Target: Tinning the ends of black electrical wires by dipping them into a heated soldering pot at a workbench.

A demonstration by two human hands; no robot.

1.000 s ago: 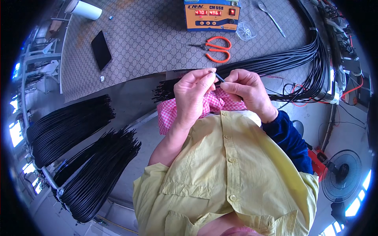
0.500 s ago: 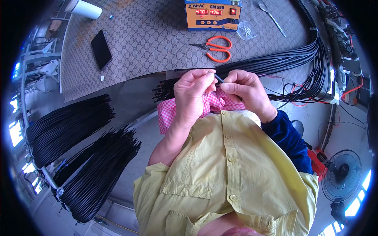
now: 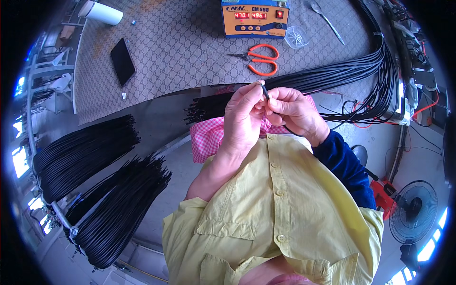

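Note:
Between my two hands, just off the table's near edge, is the end of a black cable point(image 3: 265, 91), tilted with its tip up and to the left. My right hand point(image 3: 295, 111) pinches the cable between thumb and fingers; its tail runs out below that hand. At the tip, the thumb and fingers of my left hand point(image 3: 244, 114) are closed. Whether a small part is pinched there too I cannot make out. Beyond my hands, a long bundle of black cables point(image 3: 332, 71) lies along the table edge, its cut ends point(image 3: 199, 109) hanging left of my left hand.
Orange-handled scissors point(image 3: 262, 60), an orange-and-blue control box point(image 3: 255, 23), a clear dish of small pieces point(image 3: 297, 37), a spoon point(image 3: 327, 23), a phone point(image 3: 123, 61) and a white cup point(image 3: 100, 13) are on the patterned table point(image 3: 180, 52). More cable bundles point(image 3: 123, 209) hang on a rail at left; a fan point(image 3: 413, 212) stands right.
Both hands have shifted slightly, the left one to the right and the right one lower. The cable end has turned more upright, and its tail now shows below my right hand.

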